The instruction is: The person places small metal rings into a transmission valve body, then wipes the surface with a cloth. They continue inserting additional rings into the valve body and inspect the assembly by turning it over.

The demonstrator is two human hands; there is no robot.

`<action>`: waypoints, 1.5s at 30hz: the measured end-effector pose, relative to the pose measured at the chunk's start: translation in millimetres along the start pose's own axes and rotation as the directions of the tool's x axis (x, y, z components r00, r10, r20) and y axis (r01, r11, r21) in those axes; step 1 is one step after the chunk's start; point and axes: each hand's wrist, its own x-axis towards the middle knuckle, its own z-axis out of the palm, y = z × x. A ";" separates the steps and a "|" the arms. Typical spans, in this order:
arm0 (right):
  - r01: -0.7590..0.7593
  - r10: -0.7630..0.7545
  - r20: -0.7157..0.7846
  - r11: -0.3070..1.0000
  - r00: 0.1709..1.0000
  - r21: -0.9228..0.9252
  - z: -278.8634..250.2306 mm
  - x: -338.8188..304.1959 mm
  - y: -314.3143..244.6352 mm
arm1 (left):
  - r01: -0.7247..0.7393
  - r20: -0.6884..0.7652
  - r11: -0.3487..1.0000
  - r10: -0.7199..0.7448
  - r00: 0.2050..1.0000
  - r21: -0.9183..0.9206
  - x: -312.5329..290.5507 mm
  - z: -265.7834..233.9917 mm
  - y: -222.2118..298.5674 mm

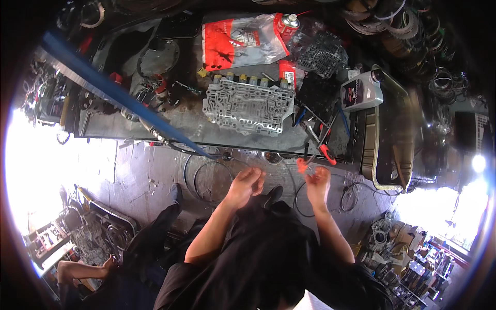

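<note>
My left hand (pixel 245 186) is in front of the bench edge with its fingers curled together; what they hold, if anything, I cannot make out. My right hand (pixel 318 185) is closed at the fingertips on a small orange-red piece (pixel 301 165), whose kind is unclear. On the bench beyond my hands lies a silvery transmission valve body (pixel 249 107), with a row of solenoids (pixel 243 79) along its far side. Pliers with red handles (pixel 327 154) lie at the bench edge, just beyond my right hand.
A red and clear plastic bag (pixel 235 44), a spray can (pixel 288 26), a second valve body plate (pixel 323 54) and a grey oil bottle (pixel 361 92) occupy the bench (pixel 181 121). A metal pan (pixel 368 150) stands right. A blue bar (pixel 124 98) slants across the left. Another person's arm (pixel 85 269) shows lower left.
</note>
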 end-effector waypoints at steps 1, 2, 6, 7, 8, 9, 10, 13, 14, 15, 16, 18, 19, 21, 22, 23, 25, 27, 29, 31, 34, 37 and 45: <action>-0.043 0.045 -0.040 0.998 0.998 0.053 -7.6 -4.9 -6.8 | 0.029 0.020 0.999 -0.029 0.999 0.023 0.5 1.6 5.8; -0.134 0.141 -0.079 0.987 0.987 0.088 -13.5 -4.0 -13.9 | 0.078 0.031 0.996 -0.079 0.996 0.032 2.2 4.8 11.6; -0.117 0.111 0.037 0.945 0.993 0.305 -45.0 12.1 -50.1 | 0.101 0.102 0.992 -0.108 0.989 0.076 2.1 31.2 30.9; -0.101 0.089 0.052 0.946 0.995 0.307 -49.8 17.3 -60.1 | 0.095 0.127 0.991 -0.107 0.986 0.093 3.8 39.3 37.2; -0.092 0.072 0.075 0.946 0.995 0.311 -52.9 22.4 -69.7 | 0.088 0.149 0.990 -0.104 0.983 0.109 4.9 47.3 43.9; -0.081 0.053 0.099 0.946 0.994 0.312 -59.0 27.7 -78.1 | 0.069 0.164 0.990 -0.090 0.982 0.125 6.2 57.4 48.8; -0.094 0.051 0.129 0.930 0.990 0.356 -64.6 32.6 -85.6 | 0.050 0.175 0.989 -0.075 0.982 0.142 7.2 67.6 53.8; -0.134 0.031 0.232 0.886 0.972 0.445 -89.2 45.3 -102.3 | 0.024 0.200 0.991 -0.050 0.978 0.132 10.3 101.9 67.4; -0.142 0.020 0.265 0.881 0.964 0.451 -102.8 49.6 -106.8 | 0.016 0.229 0.996 -0.037 0.973 0.092 10.9 115.1 72.0; -0.155 0.017 0.291 0.875 0.957 0.458 -122.2 54.5 -110.7 | 0.021 0.204 0.996 -0.037 0.978 0.082 10.3 131.3 74.1; -0.188 0.020 0.335 0.859 0.942 0.477 -143.3 62.5 -113.4 | 0.023 0.202 0.999 -0.032 0.979 0.046 11.1 147.9 77.0; -0.139 -0.008 0.315 0.887 0.949 0.440 -184.8 76.1 -115.7 | 0.054 0.214 0.998 -0.047 0.976 -0.029 22.0 187.9 84.5; -0.120 -0.006 0.290 0.901 0.957 0.416 -207.4 83.9 -114.4 | 0.082 0.218 0.996 -0.072 0.973 -0.035 27.6 210.3 89.8; 0.030 -0.145 0.237 0.902 0.961 0.431 -242.1 102.9 -105.3 | 0.087 0.243 0.996 -0.084 0.966 -0.003 47.2 261.0 99.3; 0.027 -0.157 0.223 0.869 0.962 0.494 -255.4 109.9 -99.3 | 0.048 0.296 0.997 -0.063 0.953 0.059 59.0 288.2 102.1; 0.010 -0.164 0.229 0.831 0.960 0.555 -270.4 115.3 -91.5 | 0.025 0.313 0.994 -0.058 0.948 0.109 70.2 316.9 100.4; -0.001 -0.176 0.233 0.795 0.956 0.606 -302.2 127.9 -70.9 | -0.021 0.342 0.984 -0.041 0.939 0.175 106.3 377.5 92.3; -0.017 -0.161 0.225 0.776 0.961 0.631 -339.2 140.1 -49.7 | -0.074 0.366 0.957 -0.035 0.930 0.279 152.3 447.9 80.2; -0.063 -0.103 0.215 0.760 0.971 0.647 -374.0 146.7 -22.7 | -0.107 0.434 0.936 -0.053 0.899 0.335 207.2 516.5 57.3; -0.077 -0.035 0.154 0.747 0.987 0.661 -405.6 152.0 9.8 | -0.145 0.503 0.881 -0.116 0.856 0.450 279.7 587.9 31.8; -0.040 0.030 0.026 0.769 0.999 0.638 -445.7 154.2 58.4 | -0.223 0.536 0.712 -0.248 0.807 0.666 402.1 688.1 -6.3; -0.075 0.140 -0.038 0.720 0.989 0.690 -479.9 144.0 100.6 | -0.347 0.468 0.386 -0.285 0.836 0.855 518.8 765.4 -45.7; -0.201 0.339 -0.020 0.603 0.940 0.772 -516.0 133.4 170.2 | -0.390 0.230 -0.525 -0.345 0.910 0.756 627.0 824.6 -141.1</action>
